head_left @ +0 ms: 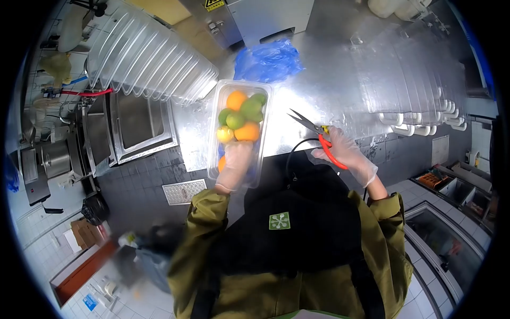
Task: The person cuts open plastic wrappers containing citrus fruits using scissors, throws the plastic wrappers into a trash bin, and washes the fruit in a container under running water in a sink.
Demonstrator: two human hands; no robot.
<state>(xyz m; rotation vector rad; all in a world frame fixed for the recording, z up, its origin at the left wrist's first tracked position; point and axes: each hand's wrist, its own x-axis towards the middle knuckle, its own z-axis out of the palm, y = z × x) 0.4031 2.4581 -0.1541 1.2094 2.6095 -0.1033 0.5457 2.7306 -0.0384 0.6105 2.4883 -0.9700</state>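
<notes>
A clear plastic container [265, 106] stands at the table's front edge with several fruits in it. Inside are an orange [236, 99], a lime [235, 120], a larger green fruit [252, 109], a second orange [247, 132] and a small yellow fruit [224, 134]. My left hand [238, 162], in a clear glove, reaches into the near end with its fingers curled down; what they grip is hidden. In my gloved right hand [342, 150] is a pair of red-handled scissors [309, 124], blades parted and pointing up-left over the table, right of the container.
A crumpled blue plastic bag [268, 60] lies behind the container on the metal table [329, 69]. Nested clear tubs [154, 56] stand at the left, above a metal sink [139, 125]. Clear plastic containers with white handles [409, 85] line the right side.
</notes>
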